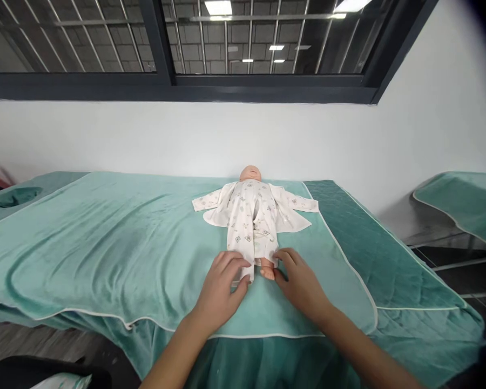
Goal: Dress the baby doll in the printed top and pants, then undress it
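Note:
A baby doll [250,173] lies on its back on the bed, head toward the wall. It has on a white printed jacket [294,213], spread open with the sleeves out to both sides, and white printed trousers [243,227]. My left hand [224,286] is closed on the cuff of the left-side trouser leg, which covers that foot. At the other leg, the fingers of my right hand [299,281] grip the trouser hem. The doll's bare foot [267,268] sticks out there, beside my right thumb.
A light green blanket [117,232] with wrinkles covers most of the bed. Darker quilted cover [348,237] shows at the right. Behind stands a white wall [146,138] under a barred window [267,89]. Another green-covered surface [465,202] is at far right.

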`<act>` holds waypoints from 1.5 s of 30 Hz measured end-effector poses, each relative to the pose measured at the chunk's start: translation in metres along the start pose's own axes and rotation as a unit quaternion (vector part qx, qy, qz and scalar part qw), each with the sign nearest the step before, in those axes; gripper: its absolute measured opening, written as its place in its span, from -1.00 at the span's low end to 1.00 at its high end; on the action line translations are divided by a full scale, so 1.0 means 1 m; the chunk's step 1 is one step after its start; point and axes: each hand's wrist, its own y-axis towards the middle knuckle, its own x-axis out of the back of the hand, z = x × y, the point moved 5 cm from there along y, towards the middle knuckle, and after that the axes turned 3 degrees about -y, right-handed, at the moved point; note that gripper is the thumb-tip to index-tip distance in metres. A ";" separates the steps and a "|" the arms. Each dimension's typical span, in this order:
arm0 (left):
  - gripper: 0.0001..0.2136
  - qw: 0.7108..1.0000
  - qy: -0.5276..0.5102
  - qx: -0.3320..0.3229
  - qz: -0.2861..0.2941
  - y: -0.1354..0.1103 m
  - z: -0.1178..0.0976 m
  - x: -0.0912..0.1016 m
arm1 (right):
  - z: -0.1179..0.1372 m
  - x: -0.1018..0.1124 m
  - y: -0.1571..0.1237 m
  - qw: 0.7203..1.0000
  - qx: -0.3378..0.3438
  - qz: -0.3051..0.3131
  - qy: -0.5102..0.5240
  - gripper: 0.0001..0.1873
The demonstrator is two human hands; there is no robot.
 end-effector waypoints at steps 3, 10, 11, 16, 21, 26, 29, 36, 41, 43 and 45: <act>-0.80 0.995 0.100 -0.002 0.022 0.027 -0.006 -0.014 | -0.010 -0.010 0.010 0.999 -0.030 0.008 -0.023 -0.80; -0.91 0.967 0.247 -0.029 0.058 0.067 -0.015 -0.038 | 0.013 0.015 0.033 0.998 0.023 0.025 0.057 -0.89; -0.90 0.969 0.239 -0.027 0.051 0.067 -0.017 -0.037 | 0.018 0.023 0.033 0.997 0.035 0.019 0.065 -0.89; -0.88 0.988 0.154 -0.013 0.022 0.051 -0.023 -0.027 | 0.028 0.048 0.022 0.993 0.087 0.047 0.062 -0.90; -0.90 0.989 0.146 -0.006 0.024 0.021 -0.023 -0.031 | 0.027 0.048 0.002 0.987 0.140 0.084 0.011 -0.90; -0.89 0.986 0.165 -0.013 0.024 0.004 -0.027 -0.043 | 0.030 0.045 -0.007 0.982 0.159 0.098 -0.004 -0.86; -0.86 0.986 0.167 -0.020 0.001 0.006 -0.029 -0.045 | 0.033 0.043 -0.006 0.981 0.164 0.105 -0.003 -0.86; -0.88 0.984 0.155 -0.084 0.001 0.004 -0.028 -0.042 | 0.031 0.031 -0.006 0.982 0.150 0.119 -0.009 -0.86; -0.89 0.994 0.055 -0.089 0.003 0.012 -0.014 -0.023 | 0.021 0.025 -0.007 0.982 0.125 0.141 0.019 -0.83; -0.85 0.997 0.039 -0.038 -0.048 0.020 0.001 -0.012 | 0.019 0.025 -0.005 0.979 0.108 0.169 0.038 -0.92; -0.79 0.995 0.035 0.027 -0.086 0.026 0.020 -0.007 | 0.020 0.026 -0.002 0.978 0.090 0.182 0.055 -0.93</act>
